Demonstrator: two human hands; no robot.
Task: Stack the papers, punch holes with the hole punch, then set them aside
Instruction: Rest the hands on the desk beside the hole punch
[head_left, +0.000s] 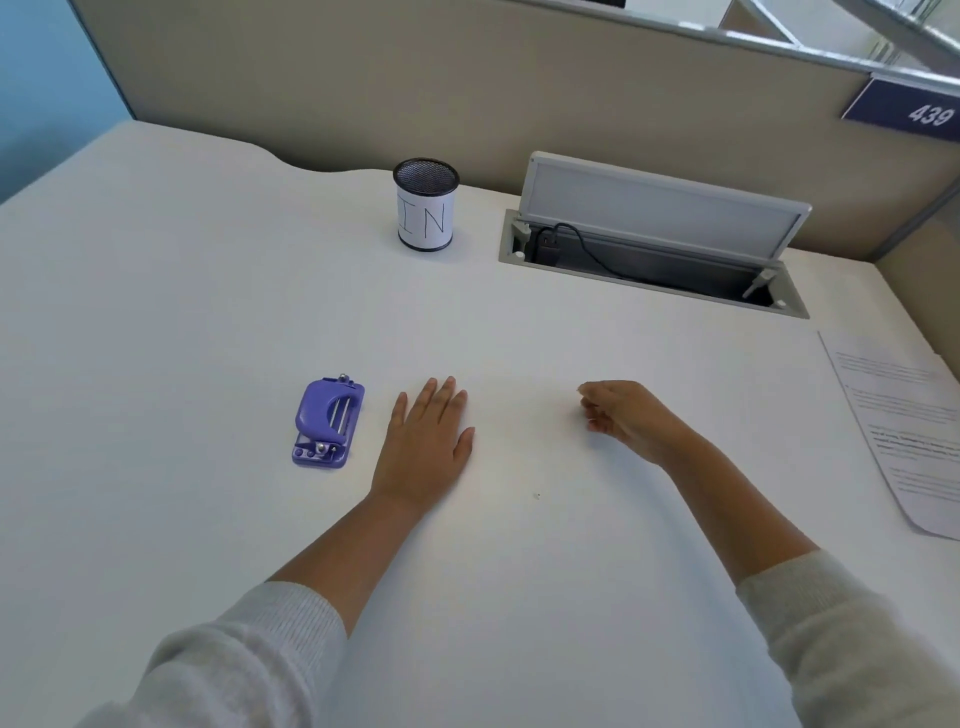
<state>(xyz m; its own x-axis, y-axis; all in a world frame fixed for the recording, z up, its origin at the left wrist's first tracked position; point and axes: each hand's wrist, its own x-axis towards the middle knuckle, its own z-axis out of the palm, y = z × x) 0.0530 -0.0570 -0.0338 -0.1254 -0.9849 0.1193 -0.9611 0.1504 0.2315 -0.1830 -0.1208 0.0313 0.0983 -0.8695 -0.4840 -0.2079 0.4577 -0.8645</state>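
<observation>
while both arms reach over the white bench (208, 291), the left hand (426, 441) lies flat, palm down, fingers spread and released, grasping nothing. at its nine o'clock, just beside it, sits the purple hole punch (326, 423), apart from the fingers. the right hand (626, 413) hovers loosely curled, thumb near fingertips, holding nothing. the papers (904, 436) lie at three o'clock by the bench edge, well apart from it. a mesh cup (426, 205) marked "in" stands at twelve o'clock.
</observation>
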